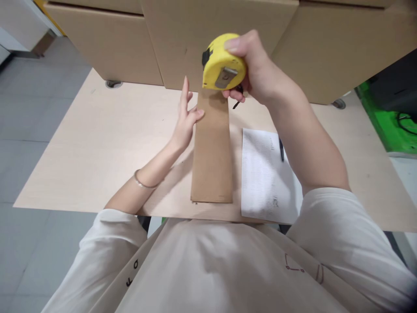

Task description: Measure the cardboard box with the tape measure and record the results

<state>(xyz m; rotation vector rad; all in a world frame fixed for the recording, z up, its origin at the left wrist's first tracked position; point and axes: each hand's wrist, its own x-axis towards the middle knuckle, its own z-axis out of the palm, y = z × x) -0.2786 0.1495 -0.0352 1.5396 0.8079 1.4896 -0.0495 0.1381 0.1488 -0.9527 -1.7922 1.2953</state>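
Note:
In my right hand [252,65] is a yellow tape measure [223,61] with a metal belt clip and a dark wrist cord. I hold it above the far end of a long, narrow brown cardboard box [213,152], and no drawn-out blade can be made out. My left hand [187,117] rests at the box's left edge, its fingers stretched out and the thumb touching the top near the edge. The box lies flat on the pale wooden table [130,130], its near end close to the table's front edge.
Large cardboard cartons [208,43] stand along the table's back. A printed sheet [263,174] lies right of the narrow box, with a black pen [281,150] on it, partly under my right arm. Cable holes [114,84] mark the back edge. A green surface [374,117] is at the far right.

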